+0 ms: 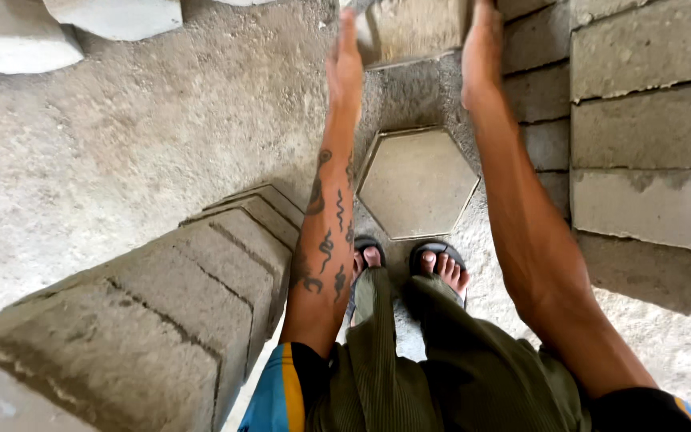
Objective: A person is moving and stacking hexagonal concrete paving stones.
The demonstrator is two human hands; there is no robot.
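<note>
Overhead, left hand [346,68] and right hand [481,52] flanking block [413,28].

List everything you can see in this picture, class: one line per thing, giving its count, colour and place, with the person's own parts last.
Held block: one, grey, top centre between both hands.
Hexagonal paver: one, grey-tan, flat on the ground ahead of the feet.
Left stack of blocks: several, grey, lower left.
Right block stack: several courses, grey, right edge.
Loose blocks: a few, pale grey, top left.
Ground: rough grey concrete.
Sandals: two, black, centre.
Left hand: tattooed forearm, on the block's left side.
Right hand: on its right side.
</note>
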